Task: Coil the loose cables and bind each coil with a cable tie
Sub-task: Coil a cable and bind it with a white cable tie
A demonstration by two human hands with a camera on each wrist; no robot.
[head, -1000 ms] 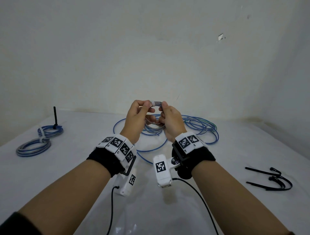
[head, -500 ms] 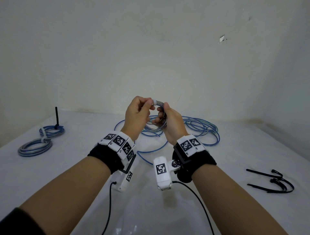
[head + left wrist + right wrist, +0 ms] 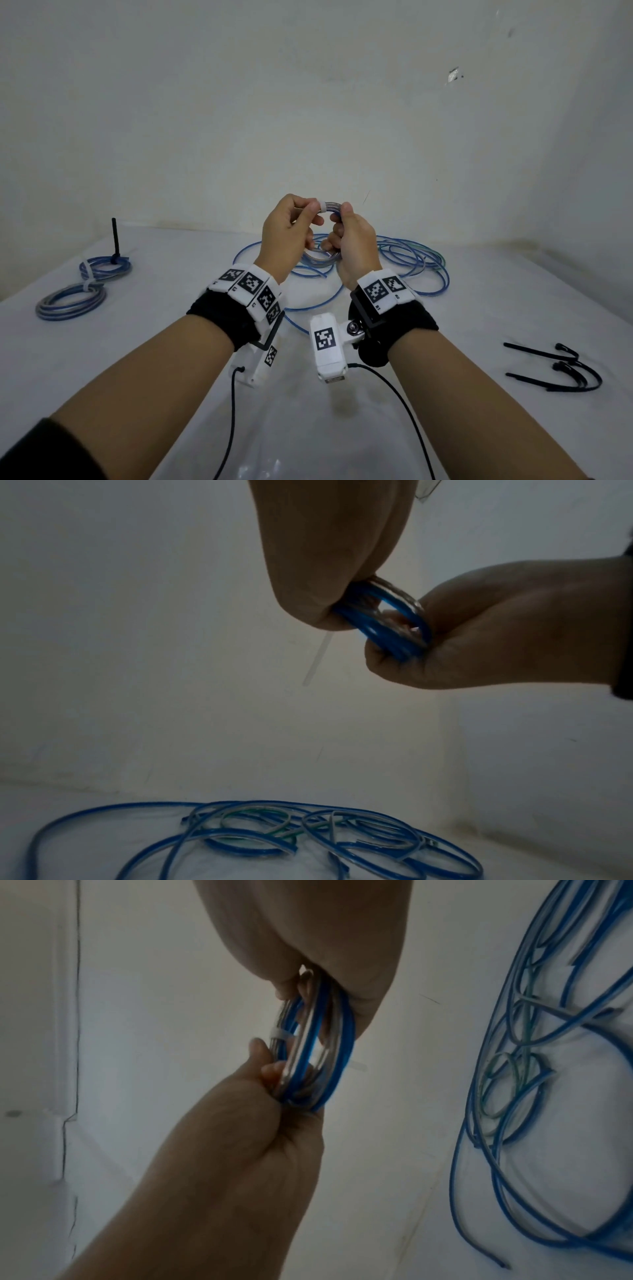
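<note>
A small coil of blue and clear-sheathed cable (image 3: 331, 208) was held up above the white counter (image 3: 479, 308) between both hands. The left hand (image 3: 287, 229) was closed on the coil's left side, with thumb and forefinger pinched at a white plastic cable tie (image 3: 322, 206) that was wrapped round the strands at the top. In the left wrist view the tie's free tail (image 3: 316, 658) was seen projecting down and away from the fingers. The right hand (image 3: 352, 240) was clamped round the coil's right side, its fingers curled through the loop. In the right wrist view the white band (image 3: 281, 1036) was seen to cross the strands just beside the left thumb.

Beneath and beyond the hands, a loose tangle of blue cable with some green strands (image 3: 411, 260) was spread on the counter. At the far left two finished coils were laid touching one another: a blue coil (image 3: 104, 269) bound with a white tie and a black tie whose tail stood upright, and a grey-blue coil (image 3: 70, 301) nearer the edge. At the right, well apart from the cables, a few black cable ties (image 3: 561, 370) were laid together. Marker-tagged black wrist straps (image 3: 387, 298) were worn on both forearms.
</note>
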